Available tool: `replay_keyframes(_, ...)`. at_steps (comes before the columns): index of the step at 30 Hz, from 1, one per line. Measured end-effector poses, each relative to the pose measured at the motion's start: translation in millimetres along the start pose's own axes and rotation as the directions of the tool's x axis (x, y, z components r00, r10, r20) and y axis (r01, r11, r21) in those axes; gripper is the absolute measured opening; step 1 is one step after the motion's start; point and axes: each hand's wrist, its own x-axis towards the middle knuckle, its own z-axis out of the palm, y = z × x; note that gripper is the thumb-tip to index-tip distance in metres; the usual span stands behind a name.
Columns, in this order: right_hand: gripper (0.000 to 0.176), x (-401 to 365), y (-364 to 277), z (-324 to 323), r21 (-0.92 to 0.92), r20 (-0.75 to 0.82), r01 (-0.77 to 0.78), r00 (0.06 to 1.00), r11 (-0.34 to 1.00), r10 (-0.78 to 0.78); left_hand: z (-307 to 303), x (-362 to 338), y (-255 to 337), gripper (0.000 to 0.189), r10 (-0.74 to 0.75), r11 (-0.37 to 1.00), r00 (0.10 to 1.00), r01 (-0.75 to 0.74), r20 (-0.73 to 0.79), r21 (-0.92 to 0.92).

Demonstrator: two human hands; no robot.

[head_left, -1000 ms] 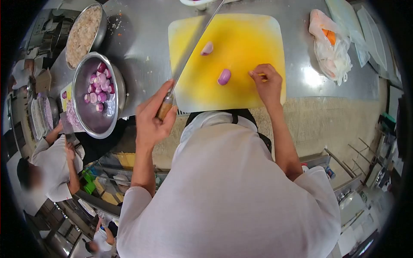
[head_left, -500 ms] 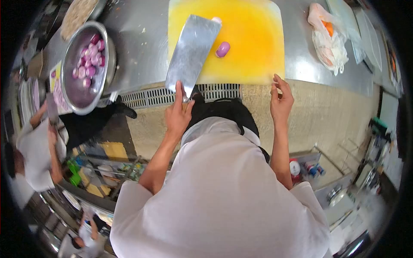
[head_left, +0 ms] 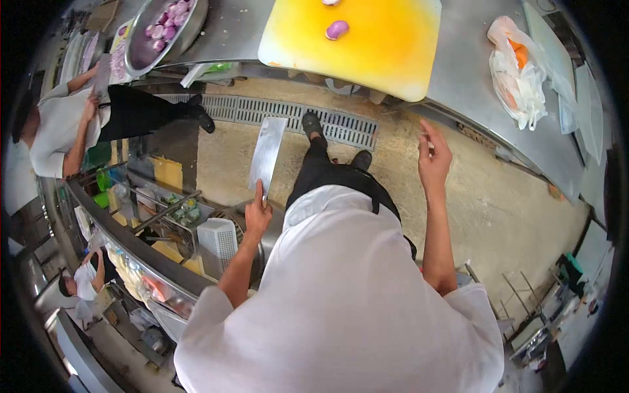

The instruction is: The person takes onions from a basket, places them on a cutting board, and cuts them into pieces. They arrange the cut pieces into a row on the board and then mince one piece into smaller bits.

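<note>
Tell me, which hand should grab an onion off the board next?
Probably the right hand: it looks empty and is nearer the board. The left hand holds the cleaver.

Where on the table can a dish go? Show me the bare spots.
The table is bare between the yellow board and the bag, and nearly so between the board and the bowl. The board's near half is free. Crowded: the right end, where pale flat items sit beside the bag.
</note>
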Motion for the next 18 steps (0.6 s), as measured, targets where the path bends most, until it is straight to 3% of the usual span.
replay_keyframes(1, 0.028, -4, 7, 2, -0.001, 0.009, -0.004, 1.0, 1.0, 0.004, -11, -6, 7, 0.085, 0.05, 0.992, 0.997, -0.056, -0.058, -0.11)
replay_keyframes(2, 0.028, -13, 13, 4, -0.01, 0.029, -0.017, 0.999, 1.0, 0.018, -21, -7, 12, 0.085, 0.039, 0.994, 0.997, -0.045, -0.059, -0.104)
replay_keyframes(4, 0.027, -21, 12, 11, 0.028, 0.069, 0.0, 0.998, 1.0, -0.002, -57, 4, 50, 0.082, 0.032, 0.907, 0.991, -0.084, -0.132, -0.414)
replay_keyframes(6, 0.027, -10, 1, 28, 0.068, 0.099, 0.047, 0.994, 0.997, -0.054, -92, 18, 93, 0.082, 0.013, 0.87, 0.983, -0.101, -0.182, -0.483)
replay_keyframes(8, 0.026, 7, -25, 53, 0.074, 0.135, 0.372, 0.916, 0.925, -0.379, -108, 21, 109, 0.081, 0.007, 0.826, 0.974, -0.134, -0.227, -0.547)
replay_keyframes(10, 0.03, 27, -60, 80, 0.201, 0.227, 0.414, 0.862, 0.888, -0.453, -118, 25, 113, 0.08, 0.011, 0.79, 0.967, -0.164, -0.254, -0.591)
replay_keyframes(13, 0.046, 55, -77, 141, 0.054, 0.283, 0.503, 0.821, 0.862, -0.497, -130, 18, 126, 0.079, -0.064, 0.723, 0.966, -0.129, -0.251, -0.679)
replay_keyframes(14, 0.053, 59, -75, 170, -0.253, 0.282, 0.473, 0.87, 0.844, -0.404, -132, 17, 126, 0.079, -0.09, 0.703, 0.963, -0.12, -0.255, -0.701)
replay_keyframes(15, 0.061, 58, -78, 195, -0.532, 0.249, 0.403, 0.915, 0.745, -0.317, -132, 17, 125, 0.079, -0.092, 0.702, 0.96, -0.125, -0.263, -0.701)
replay_keyframes(17, 0.067, 48, -98, 234, -0.343, 0.346, 0.535, 0.836, 0.772, -0.426, -134, 18, 124, 0.079, -0.113, 0.706, 0.947, -0.137, -0.302, -0.695)
replay_keyframes(18, 0.066, 38, -101, 261, -0.008, 0.473, 0.567, 0.728, 0.824, -0.496, -136, 18, 124, 0.079, -0.113, 0.708, 0.948, -0.133, -0.297, -0.693)
